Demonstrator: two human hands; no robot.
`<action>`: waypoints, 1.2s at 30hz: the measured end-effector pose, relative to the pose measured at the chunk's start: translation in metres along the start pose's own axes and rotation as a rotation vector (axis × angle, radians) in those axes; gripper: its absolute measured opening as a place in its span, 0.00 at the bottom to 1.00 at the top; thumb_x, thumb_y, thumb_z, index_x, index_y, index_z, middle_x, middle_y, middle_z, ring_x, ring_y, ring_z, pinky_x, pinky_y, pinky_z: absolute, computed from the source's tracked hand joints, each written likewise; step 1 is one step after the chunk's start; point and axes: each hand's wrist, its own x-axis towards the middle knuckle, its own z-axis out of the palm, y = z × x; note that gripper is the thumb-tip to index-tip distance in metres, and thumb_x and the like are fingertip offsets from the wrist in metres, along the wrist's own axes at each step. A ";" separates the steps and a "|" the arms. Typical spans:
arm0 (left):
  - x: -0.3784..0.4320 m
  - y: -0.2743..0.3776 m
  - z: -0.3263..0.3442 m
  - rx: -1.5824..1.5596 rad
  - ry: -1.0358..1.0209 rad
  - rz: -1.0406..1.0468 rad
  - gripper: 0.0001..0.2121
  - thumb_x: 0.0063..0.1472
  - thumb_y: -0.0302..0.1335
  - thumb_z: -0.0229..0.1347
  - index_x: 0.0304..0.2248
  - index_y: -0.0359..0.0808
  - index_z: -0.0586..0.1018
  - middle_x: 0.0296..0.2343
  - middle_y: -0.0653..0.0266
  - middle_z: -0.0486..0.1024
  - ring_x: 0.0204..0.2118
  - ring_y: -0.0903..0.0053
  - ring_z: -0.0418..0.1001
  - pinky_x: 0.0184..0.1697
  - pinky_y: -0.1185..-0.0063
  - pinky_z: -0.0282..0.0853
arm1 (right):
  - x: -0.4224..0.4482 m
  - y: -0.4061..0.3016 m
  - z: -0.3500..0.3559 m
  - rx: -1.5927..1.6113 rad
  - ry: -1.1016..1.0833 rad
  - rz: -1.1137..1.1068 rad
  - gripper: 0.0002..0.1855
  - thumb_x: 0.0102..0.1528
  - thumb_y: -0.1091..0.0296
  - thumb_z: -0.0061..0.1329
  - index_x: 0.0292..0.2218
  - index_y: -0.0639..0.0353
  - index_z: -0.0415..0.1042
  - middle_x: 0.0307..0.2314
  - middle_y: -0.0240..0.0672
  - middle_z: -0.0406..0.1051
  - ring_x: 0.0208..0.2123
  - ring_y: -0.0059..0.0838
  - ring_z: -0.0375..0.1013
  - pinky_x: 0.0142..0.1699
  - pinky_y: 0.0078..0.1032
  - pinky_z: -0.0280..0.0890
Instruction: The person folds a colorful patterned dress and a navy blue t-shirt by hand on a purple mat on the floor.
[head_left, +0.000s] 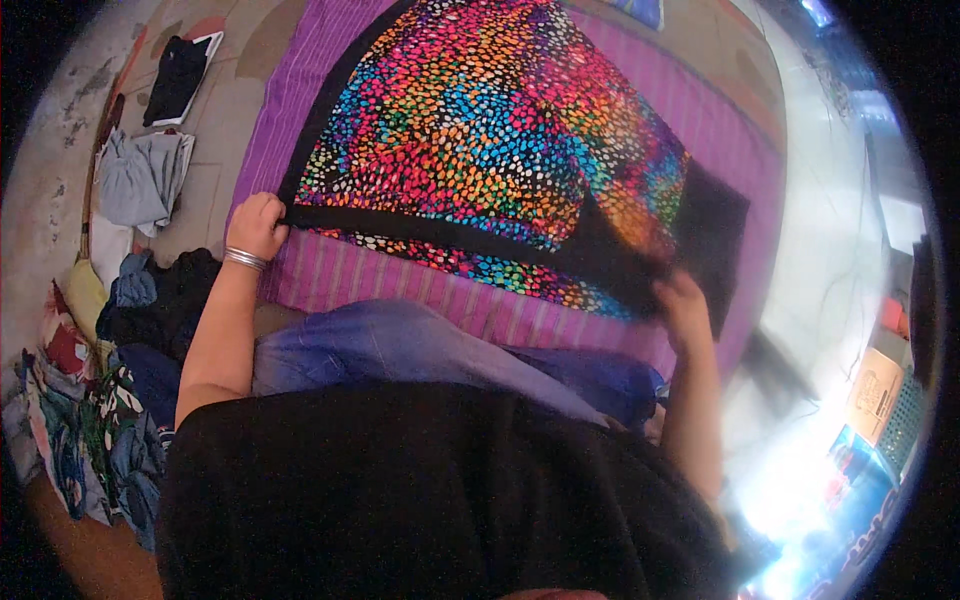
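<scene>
A cloth piece (457, 127) with multicoloured spots on black and wide black borders, perhaps a garment, lies spread before me. Its lower part overlaps itself, and a spotted strip shows below the black band. At its lower left corner, my left hand (259, 225) pinches the black border, with silver-coloured bangles on the wrist. My right hand (684, 306), blurred by motion, grips the black border at the lower right; its fingertips are hard to make out. Beneath the cloth is a purple striped sheet (360, 277) on the floor.
Folded black clothing (178, 79) and folded grey clothing (142, 176) lie on the floor at left. Nearer me is a heap of crumpled clothes (97, 420). To the right stand a cardboard box (874, 394) and a green perforated basket (904, 427), beside strong glare.
</scene>
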 end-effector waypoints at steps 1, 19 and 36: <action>0.000 0.001 0.000 -0.003 -0.003 0.000 0.13 0.32 0.22 0.54 0.22 0.39 0.66 0.23 0.63 0.65 0.28 0.66 0.65 0.30 0.72 0.60 | 0.003 0.006 -0.001 -0.074 -0.054 0.137 0.10 0.48 0.76 0.43 0.36 0.61 0.66 0.27 0.30 0.68 0.26 0.20 0.66 0.31 0.17 0.62; 0.020 0.027 -0.023 -0.047 0.000 0.036 0.10 0.36 0.27 0.51 0.24 0.40 0.70 0.23 0.64 0.67 0.30 0.67 0.66 0.31 0.72 0.59 | 0.001 -0.009 0.033 -0.690 0.118 -0.517 0.07 0.43 0.67 0.50 0.24 0.59 0.67 0.19 0.37 0.67 0.21 0.33 0.68 0.29 0.25 0.62; 0.052 0.098 -0.005 -0.257 0.006 0.465 0.07 0.40 0.27 0.52 0.23 0.38 0.69 0.23 0.65 0.67 0.26 0.71 0.66 0.27 0.75 0.61 | 0.013 0.029 0.011 -0.883 0.130 -0.362 0.10 0.39 0.69 0.47 0.27 0.61 0.66 0.26 0.43 0.64 0.32 0.43 0.65 0.37 0.33 0.61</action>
